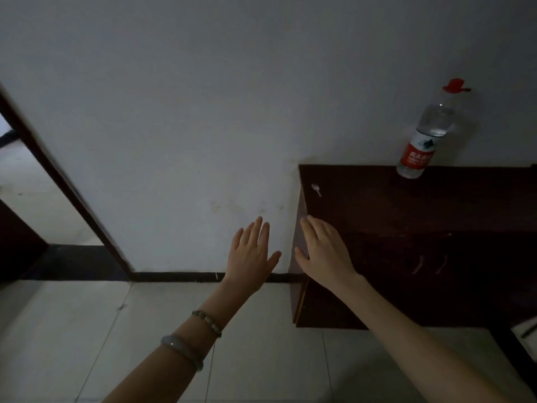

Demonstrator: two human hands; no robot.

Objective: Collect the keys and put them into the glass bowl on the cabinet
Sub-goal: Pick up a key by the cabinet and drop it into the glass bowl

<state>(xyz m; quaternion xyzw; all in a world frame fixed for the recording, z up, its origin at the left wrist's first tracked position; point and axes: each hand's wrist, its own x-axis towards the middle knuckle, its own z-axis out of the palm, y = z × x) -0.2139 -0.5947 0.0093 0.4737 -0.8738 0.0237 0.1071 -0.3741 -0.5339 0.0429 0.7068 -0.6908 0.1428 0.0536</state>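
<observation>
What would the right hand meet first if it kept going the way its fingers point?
Probably the small silver key near the cabinet top's left edge. The open right hand points up-left toward it, nothing between; depth is unclear, so it could pass above.

A clear water bottle [422, 141] with a red cap and red label stands before the pale wall [203, 112], above a tiled floor [72, 330] and dark doorframe [58, 175]
</observation>
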